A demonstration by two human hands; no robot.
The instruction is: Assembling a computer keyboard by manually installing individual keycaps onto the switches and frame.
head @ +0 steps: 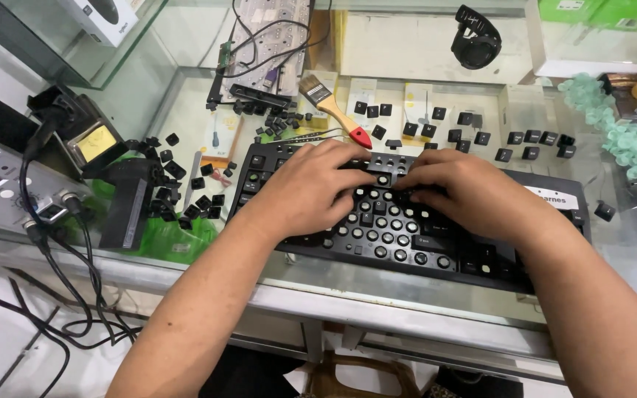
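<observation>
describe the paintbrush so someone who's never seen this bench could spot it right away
Start at the black keyboard under both hands on the glass counter, then look just beyond its top edge. The paintbrush lies there at a slant among loose black keycaps. Its pale wooden handle with a red tip sets it apart from the black pieces around it.

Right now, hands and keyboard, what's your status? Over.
Left hand and right hand both on black keyboard, fingers meeting near top rows. Most keycaps off. Loose keycaps and brush beyond it, nothing blocking.

White label point(557, 198) on keyboard's right end; white box point(102, 16) top left (on glass shelf).
</observation>
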